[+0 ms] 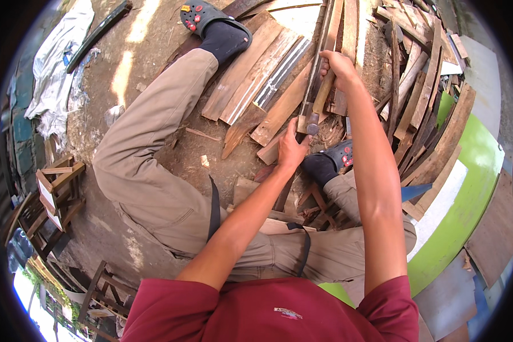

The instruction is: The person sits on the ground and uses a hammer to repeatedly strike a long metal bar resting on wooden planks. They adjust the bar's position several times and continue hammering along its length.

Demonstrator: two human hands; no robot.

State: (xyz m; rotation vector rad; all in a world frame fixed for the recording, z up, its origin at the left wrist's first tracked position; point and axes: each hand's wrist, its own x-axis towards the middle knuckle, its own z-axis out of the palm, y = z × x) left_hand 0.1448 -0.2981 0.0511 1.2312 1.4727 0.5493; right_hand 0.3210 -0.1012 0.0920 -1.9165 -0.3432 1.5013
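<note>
My right hand (pixel 337 67) grips the wooden handle of a hammer (pixel 319 102), whose metal head points down near a long narrow strip of wood (pixel 320 54). My left hand (pixel 292 149) rests at the lower end of that strip, fingers around its tip, right beside the hammer head. Both forearms come up from the lower edge. I sit on the ground with my legs spread, in beige trousers and dark clogs over black socks (pixel 219 28).
Several loose wooden planks (pixel 256 74) lie on the dirt between my feet. A heap of wood scraps (pixel 422 97) fills the upper right beside a green and white curved board (pixel 467 194). Small wooden frames (pixel 54 188) stand at the left, with a white tarpaulin (pixel 54 68) above them.
</note>
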